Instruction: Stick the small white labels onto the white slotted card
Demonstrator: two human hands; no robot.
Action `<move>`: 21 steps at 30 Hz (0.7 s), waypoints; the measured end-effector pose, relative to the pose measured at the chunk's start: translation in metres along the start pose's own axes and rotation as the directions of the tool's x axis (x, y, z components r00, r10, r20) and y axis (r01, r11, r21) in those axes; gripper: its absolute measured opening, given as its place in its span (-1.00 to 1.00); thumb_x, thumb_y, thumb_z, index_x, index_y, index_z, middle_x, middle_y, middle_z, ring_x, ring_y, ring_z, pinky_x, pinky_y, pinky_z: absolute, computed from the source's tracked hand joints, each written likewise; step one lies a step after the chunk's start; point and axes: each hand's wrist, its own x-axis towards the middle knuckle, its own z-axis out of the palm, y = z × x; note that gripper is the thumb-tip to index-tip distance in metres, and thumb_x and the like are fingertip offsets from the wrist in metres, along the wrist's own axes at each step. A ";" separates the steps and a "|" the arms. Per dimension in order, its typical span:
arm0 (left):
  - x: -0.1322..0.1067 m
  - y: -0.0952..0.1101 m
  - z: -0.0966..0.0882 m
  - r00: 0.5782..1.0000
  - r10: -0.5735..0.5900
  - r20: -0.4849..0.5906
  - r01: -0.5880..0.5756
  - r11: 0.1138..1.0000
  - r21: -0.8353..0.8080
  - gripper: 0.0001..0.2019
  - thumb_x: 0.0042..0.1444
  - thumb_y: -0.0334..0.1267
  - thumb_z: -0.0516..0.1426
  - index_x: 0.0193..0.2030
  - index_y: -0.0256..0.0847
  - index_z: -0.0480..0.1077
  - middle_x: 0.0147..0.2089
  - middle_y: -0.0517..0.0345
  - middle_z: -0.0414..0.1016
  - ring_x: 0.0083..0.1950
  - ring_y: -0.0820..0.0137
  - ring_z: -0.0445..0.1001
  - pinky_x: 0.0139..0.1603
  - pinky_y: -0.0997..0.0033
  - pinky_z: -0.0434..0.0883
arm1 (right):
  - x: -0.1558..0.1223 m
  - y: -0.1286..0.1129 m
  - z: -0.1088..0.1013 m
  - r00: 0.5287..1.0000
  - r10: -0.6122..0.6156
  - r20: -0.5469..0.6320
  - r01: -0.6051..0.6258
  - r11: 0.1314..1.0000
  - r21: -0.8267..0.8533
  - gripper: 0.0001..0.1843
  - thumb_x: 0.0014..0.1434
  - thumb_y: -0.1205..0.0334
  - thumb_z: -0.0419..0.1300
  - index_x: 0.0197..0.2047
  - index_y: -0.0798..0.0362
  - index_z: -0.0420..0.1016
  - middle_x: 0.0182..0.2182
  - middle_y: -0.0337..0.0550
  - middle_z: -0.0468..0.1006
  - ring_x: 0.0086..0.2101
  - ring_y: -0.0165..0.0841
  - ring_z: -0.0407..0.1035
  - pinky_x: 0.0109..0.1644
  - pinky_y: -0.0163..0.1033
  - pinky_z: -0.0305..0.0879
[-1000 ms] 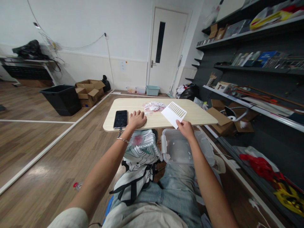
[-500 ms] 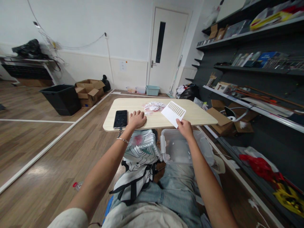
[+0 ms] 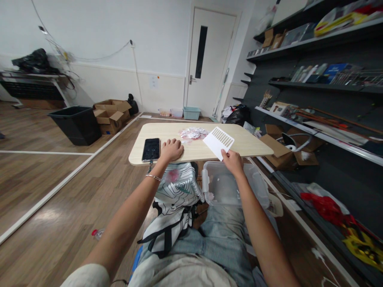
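My right hand (image 3: 232,161) pinches the lower corner of a flat white slotted card (image 3: 216,144), its row of cut-out slots along the far edge. The card is held over the right half of the pale wooden table (image 3: 251,144). Just left of it lies a heap of small white and pinkish paper scraps (image 3: 194,133). My left hand (image 3: 172,150) rests palm down on the tabletop, fingers stretched out, holding nothing. Beside it, to the left, a dark-screened phone (image 3: 151,150) lies flat, its strap hanging over the table's near edge.
Under the near edge sits a clear plastic bin (image 3: 223,185), with a patterned cloth (image 3: 176,191) to its left. A black trash bin (image 3: 76,125) and cardboard boxes (image 3: 110,117) stand on the floor at left. Loaded dark shelves (image 3: 317,85) line the right side.
The whole view has shifted very slightly. Both hands, the card, the phone and the scraps stay in the same places relative to the table.
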 end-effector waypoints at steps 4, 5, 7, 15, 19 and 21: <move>-0.001 0.000 -0.001 1.000 0.004 -0.004 -0.004 1.000 0.006 -0.55 0.45 -0.02 -0.12 0.24 -0.07 0.44 0.39 -0.10 0.42 0.40 0.02 0.32 0.39 -0.08 0.25 | -0.002 -0.001 -0.001 1.000 0.005 0.002 -0.004 0.999 -0.049 -0.46 0.50 -0.02 -0.01 -0.04 0.07 0.75 -0.14 0.13 0.76 -0.16 -0.13 0.58 -0.21 -0.21 0.18; -0.001 0.001 -0.001 1.000 0.005 -0.005 -0.005 1.000 0.004 -0.55 0.45 -0.02 -0.12 0.24 -0.08 0.44 0.39 -0.11 0.42 0.40 0.01 0.31 0.39 -0.08 0.25 | -0.003 -0.002 -0.002 1.000 0.009 0.004 -0.009 0.998 -0.060 -0.46 0.51 -0.02 -0.02 -0.04 0.08 0.75 -0.14 0.14 0.76 -0.15 -0.13 0.59 -0.20 -0.21 0.18; -0.002 0.001 -0.001 1.000 0.004 -0.007 -0.004 1.000 0.000 -0.55 0.45 -0.02 -0.11 0.24 -0.09 0.45 0.39 -0.11 0.42 0.40 0.01 0.31 0.39 -0.08 0.25 | -0.004 -0.004 -0.003 1.000 0.020 0.009 -0.019 0.996 -0.082 -0.46 0.52 -0.02 -0.02 -0.02 0.08 0.75 -0.13 0.16 0.75 -0.14 -0.11 0.59 -0.17 -0.20 0.19; -0.005 0.002 -0.001 1.000 -0.001 -0.016 0.001 1.000 0.008 -0.57 0.45 -0.03 -0.10 0.22 -0.07 0.46 0.38 -0.09 0.44 0.40 0.01 0.32 0.39 -0.07 0.25 | -0.018 -0.022 -0.005 0.999 0.029 0.022 -0.025 0.987 -0.160 -0.44 0.54 -0.05 -0.05 0.00 0.05 0.74 -0.13 0.17 0.74 -0.10 -0.07 0.59 -0.09 -0.16 0.25; -0.006 0.003 -0.001 1.000 0.003 -0.020 -0.003 1.000 0.005 -0.57 0.45 -0.03 -0.10 0.21 -0.08 0.46 0.38 -0.10 0.44 0.39 0.01 0.33 0.40 -0.06 0.25 | -0.024 -0.034 -0.002 0.999 0.013 0.032 -0.007 0.983 -0.182 -0.41 0.55 -0.05 -0.07 -0.05 0.08 0.74 -0.13 0.21 0.73 -0.11 -0.07 0.59 -0.07 -0.15 0.25; -0.006 0.003 -0.001 1.000 -0.002 -0.025 0.002 1.000 -0.001 -0.57 0.45 -0.03 -0.09 0.21 -0.09 0.46 0.38 -0.11 0.44 0.40 0.01 0.33 0.40 -0.05 0.25 | -0.024 -0.041 0.000 0.999 0.004 0.039 0.002 0.985 -0.170 -0.42 0.56 -0.03 -0.07 -0.03 0.09 0.73 -0.12 0.21 0.73 -0.11 -0.08 0.59 -0.07 -0.16 0.25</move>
